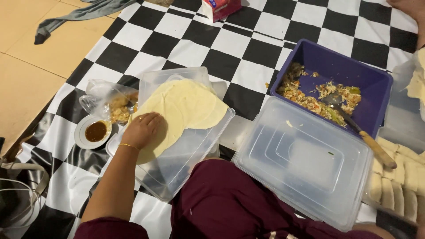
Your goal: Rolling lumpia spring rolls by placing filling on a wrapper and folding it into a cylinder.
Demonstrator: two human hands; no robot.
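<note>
Head view: left hand [142, 129] on wrappers [186, 106] (checkered mat [248, 48]).

There is one view only, from a camera worn on the person's head. It looks steeply down and a little forward over the person's lap onto a black-and-white checkered mat [248, 48] spread on the floor. It sits close: the left hand [142, 129] and forearm fill the lower left, clear plastic lids [305, 163] lie just below, and a blue tub [349, 71] reaches the upper right. With no second view, nothing is shared.
</note>
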